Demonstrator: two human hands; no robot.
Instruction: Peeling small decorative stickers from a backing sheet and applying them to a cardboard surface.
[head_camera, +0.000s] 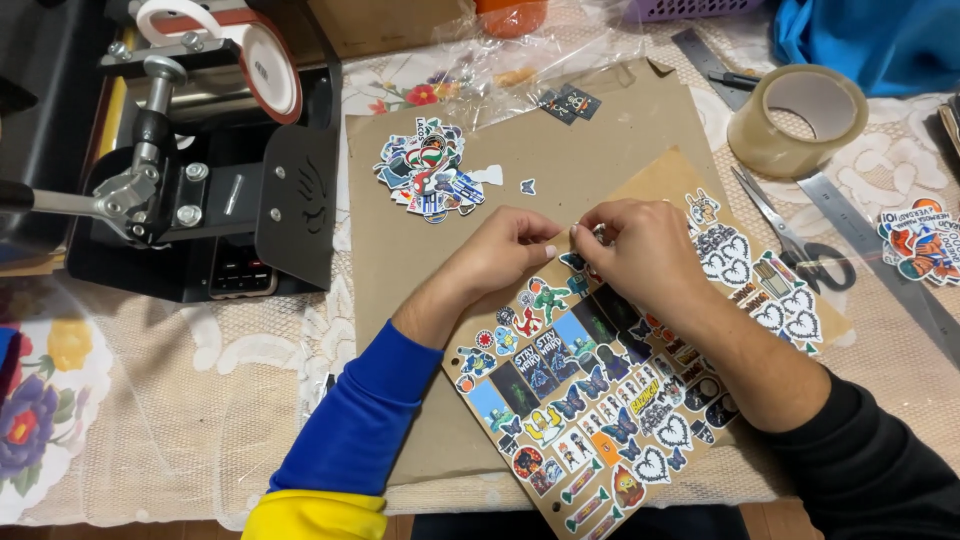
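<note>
Head view looks down on a brown cardboard sheet (590, 420) lying tilted on a larger sheet of kraft paper (400, 290), and everything else is best placed from that cardboard sheet. Its near and middle parts are already packed with small stickers: butterflies, hearts, dark squares and cartoon figures, edge to edge. Its far corner and far left edge show bare brown, so by the look of it most of the sheet is covered and only that far strip is left to fill.

Above the sheet's far left edge the two hands meet. The left hand (510, 250), in a blue sleeve with a yellow cuff, and the right hand (640, 245), in a black sleeve, both pinch with fingertips one small sticker (583, 232); it is mostly hidden between them, so its design cannot be told.

Beyond the sheet, to the far left on the kraft paper, lies a loose pile of cut stickers (430, 170), still sizeable, with a single tiny butterfly sticker (527, 186) near it. To the right of the sheet lie scissors (795, 235), a steel ruler (870, 235) and, farther off, a roll of clear packing tape (797, 120). Well to the left stands a black mug heat press (200, 150).
</note>
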